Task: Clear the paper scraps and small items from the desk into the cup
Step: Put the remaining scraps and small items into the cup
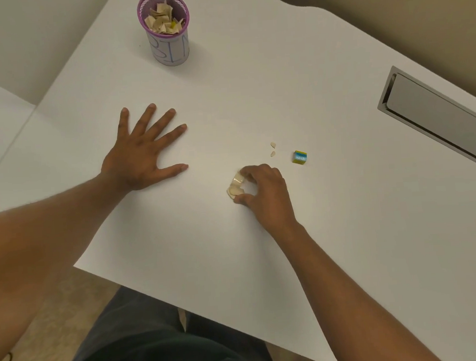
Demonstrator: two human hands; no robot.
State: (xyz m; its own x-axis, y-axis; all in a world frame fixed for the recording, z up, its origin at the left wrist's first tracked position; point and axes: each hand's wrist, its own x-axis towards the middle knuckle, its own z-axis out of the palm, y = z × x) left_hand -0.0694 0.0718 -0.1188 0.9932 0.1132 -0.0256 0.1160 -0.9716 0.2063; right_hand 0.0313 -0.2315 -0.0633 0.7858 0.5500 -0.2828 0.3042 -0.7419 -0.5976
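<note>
Scraps in hand: a small bunch of pale paper scraps (235, 186) lies on the white surface (253, 94), its long axis running from near-left to far-right, at the fingertips of the right hand (263, 195).
Right grip: thumb and fingers curl around the bunch and pinch it from its near and far ends; the palm sits to the right of it.
Left grip: the left hand (142, 156) lies flat on the surface, fingers spread wide, holding nothing, well left of the bunch.
Loose bits: two tiny scraps (273, 149) lie just beyond the right hand, one behind the other.
Eraser: a small blue-and-yellow block (299, 157) sits right of those bits.
Cup: a purple mesh cup (165, 30) stands upright at the far side, filled with crumpled tan scraps.
</note>
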